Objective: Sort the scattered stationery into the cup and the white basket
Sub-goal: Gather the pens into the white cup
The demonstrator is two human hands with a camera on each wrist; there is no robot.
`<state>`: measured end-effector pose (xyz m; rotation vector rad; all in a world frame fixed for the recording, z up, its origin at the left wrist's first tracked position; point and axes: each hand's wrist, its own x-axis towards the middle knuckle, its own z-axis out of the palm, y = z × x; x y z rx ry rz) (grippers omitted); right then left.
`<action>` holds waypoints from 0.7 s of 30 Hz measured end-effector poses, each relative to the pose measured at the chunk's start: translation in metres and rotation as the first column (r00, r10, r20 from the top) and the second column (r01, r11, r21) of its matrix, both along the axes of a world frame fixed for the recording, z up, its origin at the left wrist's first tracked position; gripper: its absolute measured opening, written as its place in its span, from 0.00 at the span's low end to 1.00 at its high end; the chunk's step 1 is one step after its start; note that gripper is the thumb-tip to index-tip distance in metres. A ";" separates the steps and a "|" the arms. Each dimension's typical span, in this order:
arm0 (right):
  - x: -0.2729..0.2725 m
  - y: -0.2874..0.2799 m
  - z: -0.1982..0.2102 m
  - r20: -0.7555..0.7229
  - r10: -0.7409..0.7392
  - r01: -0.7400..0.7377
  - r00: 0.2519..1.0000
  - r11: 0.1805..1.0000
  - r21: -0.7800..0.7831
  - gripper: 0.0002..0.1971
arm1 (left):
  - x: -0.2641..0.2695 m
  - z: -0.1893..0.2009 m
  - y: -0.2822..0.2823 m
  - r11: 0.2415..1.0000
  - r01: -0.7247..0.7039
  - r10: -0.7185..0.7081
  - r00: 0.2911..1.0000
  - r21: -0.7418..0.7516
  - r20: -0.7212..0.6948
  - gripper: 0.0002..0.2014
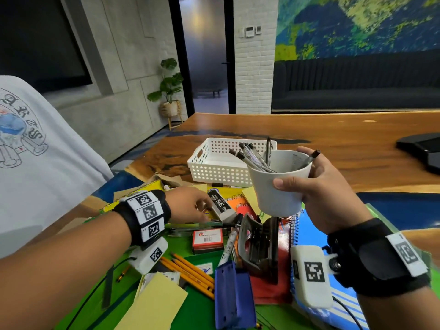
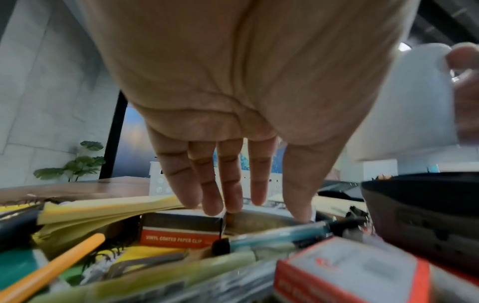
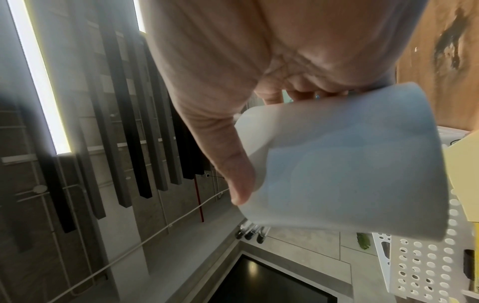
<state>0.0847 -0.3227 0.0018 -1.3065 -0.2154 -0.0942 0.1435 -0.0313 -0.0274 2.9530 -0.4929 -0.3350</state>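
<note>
My right hand [image 1: 295,167] holds the white cup [image 1: 276,186] up above the stationery pile, thumb on the near side and fingers behind the rim. Several pens [image 1: 252,156] stand in the cup. The right wrist view shows the cup [image 3: 350,164] gripped by the same hand [image 3: 269,143]. My left hand [image 1: 206,209] reaches down into the pile beside a black-and-white box marked "35" [image 1: 220,203]. In the left wrist view its fingers [image 2: 215,205] are straight and touch the top of a paper clip box [image 2: 181,231]. The white basket [image 1: 214,163] stands behind the pile.
The pile holds a hole punch [image 1: 257,244], a blue case [image 1: 231,296], yellow pencils [image 1: 190,272], an orange box [image 1: 207,236], yellow notes [image 1: 154,303] and spiral notebooks [image 1: 307,234]. A person in a white shirt [image 1: 35,151] stands at the left.
</note>
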 end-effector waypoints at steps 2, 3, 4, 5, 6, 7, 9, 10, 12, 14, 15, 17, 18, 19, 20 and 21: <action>0.000 -0.001 0.000 0.002 0.003 -0.003 1.000 1.000 -0.005 0.48 | -0.003 -0.003 -0.004 0.993 0.033 -0.030 0.999 0.117 -0.032 0.20; 0.001 -0.002 0.000 0.003 0.005 -0.005 1.000 1.000 -0.012 0.48 | -0.004 -0.005 -0.005 0.987 0.047 -0.042 0.998 0.152 -0.039 0.19; 0.002 -0.003 0.000 0.001 0.004 -0.004 1.000 1.000 -0.020 0.50 | -0.005 -0.006 -0.006 0.983 0.058 -0.052 0.998 0.173 -0.038 0.18; 0.003 -0.003 0.000 -0.003 0.006 -0.006 1.000 1.000 -0.029 0.52 | -0.005 -0.008 -0.006 0.981 0.066 -0.062 0.998 0.184 -0.029 0.17; 0.003 -0.004 -0.001 -0.005 0.004 -0.005 1.000 0.999 -0.035 0.52 | -0.005 -0.011 -0.006 0.979 0.069 -0.067 0.998 0.191 -0.020 0.17; 0.003 -0.005 -0.001 -0.006 0.001 -0.001 1.000 0.999 -0.035 0.52 | -0.005 -0.013 -0.006 0.978 0.070 -0.070 0.998 0.195 -0.008 0.17; 0.002 -0.005 0.000 -0.004 -0.004 0.004 1.000 1.000 -0.023 0.50 | -0.006 -0.018 -0.006 0.976 0.068 -0.070 0.998 0.208 0.002 0.17; 0.002 -0.005 0.000 -0.003 -0.007 0.007 1.000 1.000 -0.018 0.49 | -0.007 -0.019 -0.008 0.974 0.068 -0.070 0.998 0.218 0.004 0.17; 0.001 -0.005 0.001 0.000 -0.001 0.001 1.000 1.000 -0.019 0.48 | -0.007 -0.022 -0.008 0.975 0.052 -0.057 0.998 0.214 0.020 0.15; 0.001 -0.005 0.001 0.002 -0.002 0.002 1.000 1.000 -0.020 0.47 | -0.007 -0.023 -0.007 0.983 0.031 -0.040 0.998 0.179 0.045 0.13; 0.001 -0.005 0.001 0.003 -0.005 0.005 1.000 1.000 -0.020 0.47 | -0.007 -0.024 -0.006 0.987 0.032 -0.042 0.997 0.155 0.058 0.13; 0.002 -0.005 0.001 0.003 -0.007 0.007 1.000 1.000 -0.018 0.47 | -0.008 -0.023 -0.002 0.994 0.050 -0.058 0.995 0.095 0.084 0.13; 0.002 -0.006 0.001 0.003 -0.006 0.006 1.000 1.000 -0.016 0.47 | -0.008 -0.021 0.000 0.997 0.056 -0.061 0.994 0.051 0.093 0.13; 0.003 -0.006 0.000 0.001 -0.008 0.008 1.000 1.000 -0.013 0.47 | -0.008 -0.019 0.002 0.999 0.052 -0.051 0.994 -0.003 0.097 0.12; 0.003 -0.006 0.000 -0.001 -0.009 0.009 1.000 1.000 -0.011 0.48 | -0.009 -0.016 0.004 0.998 0.036 -0.030 0.995 -0.060 0.093 0.11; 0.003 -0.006 -0.001 -0.002 -0.009 0.009 1.000 1.000 -0.012 0.49 | -0.009 -0.012 0.007 0.994 0.018 -0.009 0.996 -0.108 0.083 0.10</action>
